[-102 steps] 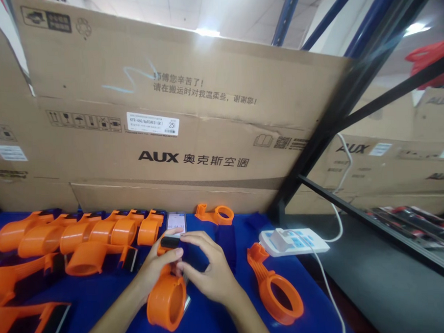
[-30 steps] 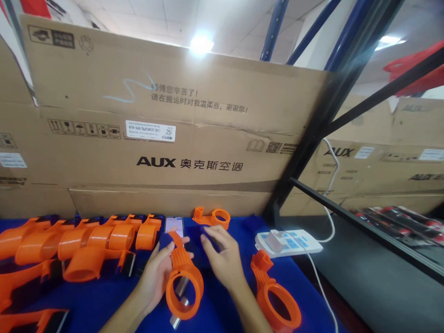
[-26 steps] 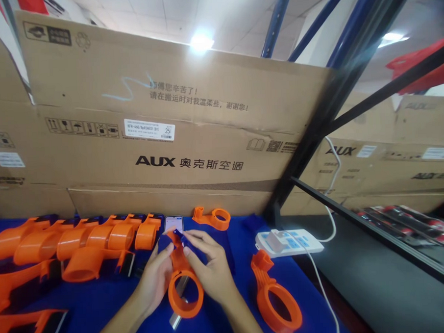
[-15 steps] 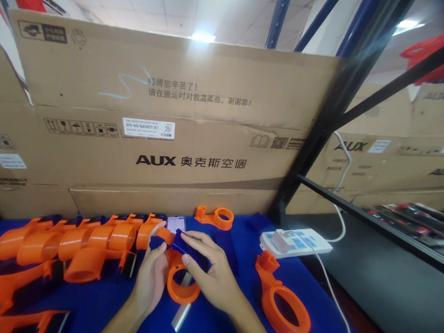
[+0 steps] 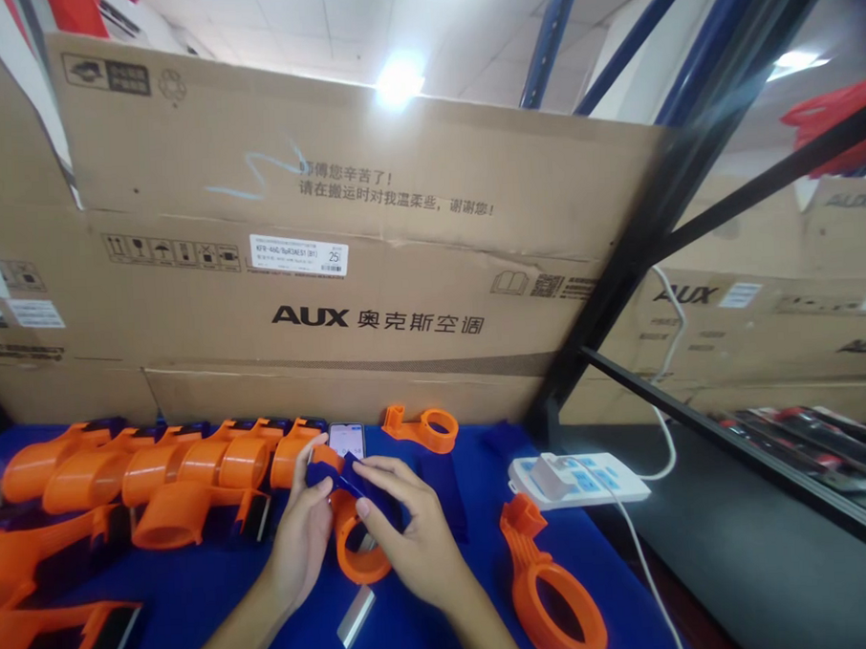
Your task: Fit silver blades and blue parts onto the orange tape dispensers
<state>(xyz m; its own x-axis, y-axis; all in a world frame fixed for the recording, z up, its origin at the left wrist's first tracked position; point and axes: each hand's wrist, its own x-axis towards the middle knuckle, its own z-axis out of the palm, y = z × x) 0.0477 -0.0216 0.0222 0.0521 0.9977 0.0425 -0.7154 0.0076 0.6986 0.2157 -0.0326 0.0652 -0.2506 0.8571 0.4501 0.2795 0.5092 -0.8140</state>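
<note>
My left hand is closed around the upper end of an orange plastic tape dispenser, whose ring hangs down between my hands. A dark blue piece lies against the dispenser's top; my right hand pinches it between thumb and fingers. Its exact shape is partly covered by my fingers. Just below the ring, a short silver metal strip rests on the blue cloth. Behind my hands lies a phone with its screen lit.
Several orange dispensers with dark ends line the left side. Two bare orange dispenser frames lie at the back and right. A white power strip with a cable sits right, before a black metal post. Cardboard stands behind.
My left hand and the dispenser have shifted slightly right, closer to my right hand. The ring covers less of the metal strip's lower end. The view has also shifted slightly.
</note>
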